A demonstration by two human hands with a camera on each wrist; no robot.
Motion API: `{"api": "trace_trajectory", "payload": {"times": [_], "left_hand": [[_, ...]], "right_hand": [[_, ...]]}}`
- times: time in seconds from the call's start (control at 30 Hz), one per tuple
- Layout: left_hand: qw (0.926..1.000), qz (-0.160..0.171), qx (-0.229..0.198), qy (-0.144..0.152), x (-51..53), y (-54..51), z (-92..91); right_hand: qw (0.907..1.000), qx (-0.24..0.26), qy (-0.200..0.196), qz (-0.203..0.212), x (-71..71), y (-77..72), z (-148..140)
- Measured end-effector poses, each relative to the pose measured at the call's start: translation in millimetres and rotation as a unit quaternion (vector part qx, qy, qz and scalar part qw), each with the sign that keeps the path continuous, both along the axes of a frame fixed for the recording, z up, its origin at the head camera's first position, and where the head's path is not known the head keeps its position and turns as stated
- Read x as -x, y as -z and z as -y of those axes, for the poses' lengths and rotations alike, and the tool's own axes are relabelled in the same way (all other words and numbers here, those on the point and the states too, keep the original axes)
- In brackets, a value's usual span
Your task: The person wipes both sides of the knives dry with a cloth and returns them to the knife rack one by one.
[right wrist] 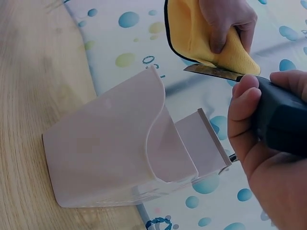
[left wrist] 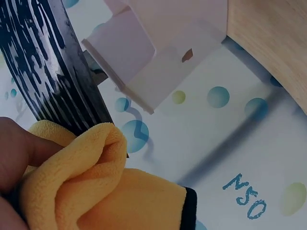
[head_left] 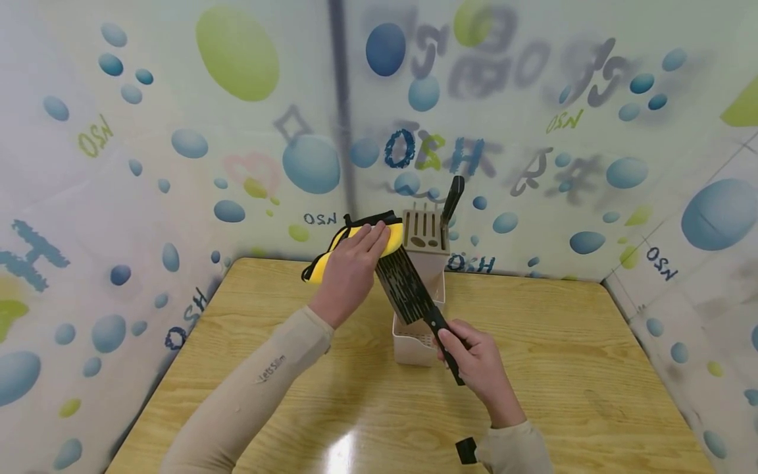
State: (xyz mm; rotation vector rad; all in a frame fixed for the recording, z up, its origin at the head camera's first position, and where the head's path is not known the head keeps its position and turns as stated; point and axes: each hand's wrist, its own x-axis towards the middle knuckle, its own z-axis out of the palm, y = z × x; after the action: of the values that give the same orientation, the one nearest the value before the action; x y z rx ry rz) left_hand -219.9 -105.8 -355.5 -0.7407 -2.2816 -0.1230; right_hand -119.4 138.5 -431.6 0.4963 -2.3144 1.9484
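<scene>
My right hand (head_left: 481, 365) grips the black handle (right wrist: 283, 117) of a cleaver (head_left: 405, 286), whose dark, streaked blade slants up and left in the head view. A yellow cloth (head_left: 393, 242) with black edging is folded over the blade's far end. My left hand (head_left: 351, 271) holds this cloth against the blade, thumb on one side and fingers on the other, as the right wrist view shows. The left wrist view has the cloth (left wrist: 100, 177) bunched around the blade (left wrist: 48, 62). The covered part of the blade is hidden.
Behind the cleaver stands a pale knife holder (right wrist: 110, 139) with a slotted taupe top (head_left: 423, 230). Another black-handled knife (head_left: 453, 197) sits in its right slot. A wooden table (head_left: 562, 368) lies beneath, with a bubble-printed sheet (head_left: 503, 118) behind and at both sides.
</scene>
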Motion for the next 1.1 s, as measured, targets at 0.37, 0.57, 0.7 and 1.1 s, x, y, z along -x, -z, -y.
{"api": "trace_trajectory", "payload": {"times": [0.37,0.57,0.7,1.1], "left_hand": [[0.9998,-0.006,0.009,0.017,-9.2,8.3,-7.7],[0.9994,-0.014,0.011,0.029,-13.2,12.7,-11.4],[0.9990,-0.022,0.009,0.039,-16.0,13.2,-14.5],[0.9972,-0.034,0.033,0.057,-26.2,18.1,-23.1]], "right_hand": [[0.9999,-0.006,0.010,0.000,0.5,-1.7,2],[0.9999,-0.004,0.013,-0.004,0.5,-3.0,3],[0.9998,0.002,0.014,-0.014,0.6,-4.3,4],[0.9993,0.012,0.036,-0.007,1.6,-3.5,6]]}}
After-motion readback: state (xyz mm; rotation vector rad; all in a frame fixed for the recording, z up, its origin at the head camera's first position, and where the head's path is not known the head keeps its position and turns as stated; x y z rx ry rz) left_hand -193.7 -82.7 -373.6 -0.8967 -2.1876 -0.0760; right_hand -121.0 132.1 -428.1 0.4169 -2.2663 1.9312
